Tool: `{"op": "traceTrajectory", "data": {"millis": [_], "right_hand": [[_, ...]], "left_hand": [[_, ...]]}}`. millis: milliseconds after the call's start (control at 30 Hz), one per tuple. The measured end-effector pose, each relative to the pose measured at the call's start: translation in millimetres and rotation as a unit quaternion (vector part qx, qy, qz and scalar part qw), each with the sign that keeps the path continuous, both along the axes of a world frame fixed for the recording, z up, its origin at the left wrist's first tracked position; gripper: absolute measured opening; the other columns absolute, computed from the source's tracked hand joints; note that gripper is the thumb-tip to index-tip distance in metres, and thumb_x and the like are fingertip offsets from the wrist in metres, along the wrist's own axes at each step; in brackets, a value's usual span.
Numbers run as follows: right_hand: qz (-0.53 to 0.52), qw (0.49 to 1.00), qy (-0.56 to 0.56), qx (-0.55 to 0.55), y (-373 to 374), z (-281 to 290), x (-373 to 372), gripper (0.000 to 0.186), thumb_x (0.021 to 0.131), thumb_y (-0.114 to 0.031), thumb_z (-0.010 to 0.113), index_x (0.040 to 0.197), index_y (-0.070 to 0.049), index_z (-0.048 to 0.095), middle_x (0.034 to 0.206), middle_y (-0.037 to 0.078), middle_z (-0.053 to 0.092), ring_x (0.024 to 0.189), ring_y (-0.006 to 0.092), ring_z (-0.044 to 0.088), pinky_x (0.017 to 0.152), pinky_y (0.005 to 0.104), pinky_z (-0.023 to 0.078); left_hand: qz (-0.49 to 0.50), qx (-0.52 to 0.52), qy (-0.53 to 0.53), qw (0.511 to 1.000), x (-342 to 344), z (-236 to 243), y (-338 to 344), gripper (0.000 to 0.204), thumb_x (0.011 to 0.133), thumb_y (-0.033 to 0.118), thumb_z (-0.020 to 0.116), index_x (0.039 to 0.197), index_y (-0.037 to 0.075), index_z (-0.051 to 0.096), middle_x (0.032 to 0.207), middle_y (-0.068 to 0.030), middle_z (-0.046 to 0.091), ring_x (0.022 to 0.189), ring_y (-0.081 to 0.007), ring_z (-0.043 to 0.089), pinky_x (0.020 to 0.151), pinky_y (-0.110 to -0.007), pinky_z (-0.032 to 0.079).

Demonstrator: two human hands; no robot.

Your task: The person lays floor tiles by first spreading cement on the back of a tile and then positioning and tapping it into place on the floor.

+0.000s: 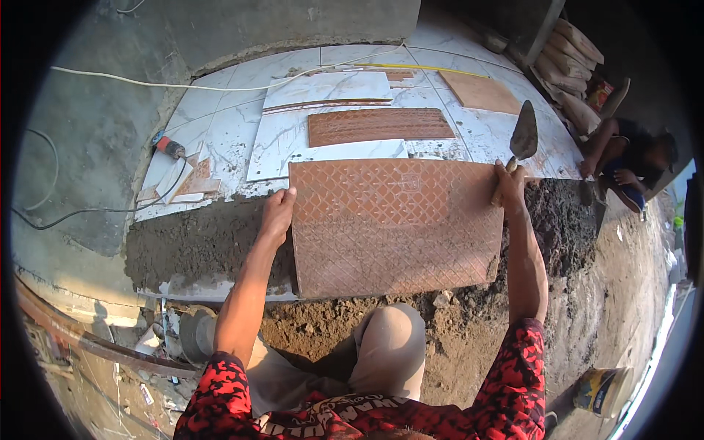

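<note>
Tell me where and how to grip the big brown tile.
Grip the tile by its left and right edges, one hand from each side; it is broad and thin, so this should balance it. The left hand and right hand grip near the far corners.

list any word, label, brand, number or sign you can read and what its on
Brown tile, back: stamped mark, too small to read.
Red-and-black shirt: pale lettering, broken by folds, no full word clear.
Bucket: label too blurred.
Red packet: print too blurred.
</note>
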State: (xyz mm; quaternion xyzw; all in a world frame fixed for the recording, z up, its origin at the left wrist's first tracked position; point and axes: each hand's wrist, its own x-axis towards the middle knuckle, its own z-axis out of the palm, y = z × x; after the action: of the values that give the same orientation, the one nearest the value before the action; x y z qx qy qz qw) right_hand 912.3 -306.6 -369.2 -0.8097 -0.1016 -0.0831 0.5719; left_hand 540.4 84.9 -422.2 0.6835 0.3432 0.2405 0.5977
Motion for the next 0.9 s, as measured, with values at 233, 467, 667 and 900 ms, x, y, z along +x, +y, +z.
{"op": "traceTrajectory", "data": {"millis": [233, 467, 667, 900], "right_hand": [[-0.034, 0.995, 0.047, -0.075, -7.5, -84.3, 20.5, 0.066, 0.081, -0.034, 0.071, 0.127, 0.004, 0.041, 0.116, 0.022, 0.057, 0.109, 0.0331, 0.055, 0.094, 0.0411, 0.041], [-0.064, 0.988, 0.068, -0.125, 3.7, -113.1, 20.3, 0.064, 0.081, -0.037, 0.070, 0.123, 0.003, 0.044, 0.113, 0.023, 0.058, 0.105, 0.0338, 0.058, 0.091, 0.0417, 0.043], [-0.057, 0.996, 0.009, -0.067, -4.4, -92.5, 8.9, 0.058, 0.083, -0.037, 0.069, 0.117, 0.003, 0.045, 0.107, 0.024, 0.060, 0.099, 0.0364, 0.059, 0.086, 0.0438, 0.044], [-0.035, 0.991, 0.081, 0.105, -81.9, -24.6, -132.1, 0.048, 0.088, -0.033, 0.067, 0.119, -0.004, 0.045, 0.082, 0.006, 0.057, 0.066, 0.0123, 0.058, 0.056, 0.0292, 0.049]], "left_hand": [[0.015, -0.060, 0.110, 0.992, 16.6, -72.5, -20.7, 0.039, 0.094, 0.039, 0.058, 0.079, 0.004, 0.054, 0.065, 0.0007, 0.043, 0.061, -0.0115, 0.038, 0.055, -0.035, 0.037], [0.050, -0.056, 0.165, 0.983, 20.3, -82.8, -14.7, 0.036, 0.090, 0.033, 0.064, 0.074, 0.002, 0.057, 0.061, -0.0025, 0.052, 0.050, -0.0120, 0.046, 0.045, -0.034, 0.037], [0.034, -0.004, 0.196, 0.980, 28.7, -87.6, -10.8, 0.033, 0.088, 0.030, 0.065, 0.070, 0.003, 0.059, 0.056, -0.0016, 0.052, 0.048, -0.0118, 0.046, 0.045, -0.033, 0.037], [-0.062, -0.129, 0.107, 0.984, 6.0, -109.5, -13.2, 0.038, 0.093, 0.027, 0.062, 0.117, -0.002, 0.057, 0.089, -0.0018, 0.060, 0.079, -0.0117, 0.058, 0.068, -0.027, 0.048]]}}
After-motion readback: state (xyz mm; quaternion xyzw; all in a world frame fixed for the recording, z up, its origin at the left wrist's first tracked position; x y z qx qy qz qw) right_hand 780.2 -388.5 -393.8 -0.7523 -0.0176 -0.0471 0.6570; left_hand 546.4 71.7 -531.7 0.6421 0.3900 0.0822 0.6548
